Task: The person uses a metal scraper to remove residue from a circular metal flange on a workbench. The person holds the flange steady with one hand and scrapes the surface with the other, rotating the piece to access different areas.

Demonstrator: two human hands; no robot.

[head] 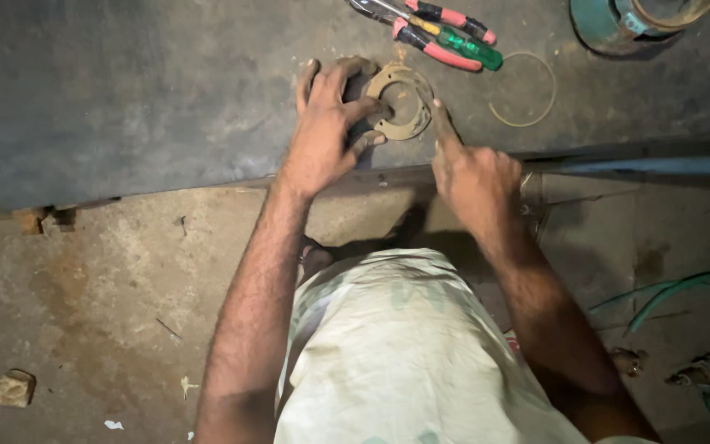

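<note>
Tan ring gasket [402, 103] w/ bolt holes lies flat atop dark round part [358, 86].

The left hand [326, 123] lies over a dark round part [357, 86] on the dark worn worktop [125, 90], so only slivers of that part show between the fingers, and its shape cannot be told. Its thumb also covers the near left rim of the flat tan ring-shaped gasket [402, 101]. The tips of the red-handled pliers [445, 16] run out past the top edge of the picture. The teal round metal casing [630, 20] at the far right corner is cut off by the same edge. The green hose [675, 288] on the floor leaves by the right edge.
</note>
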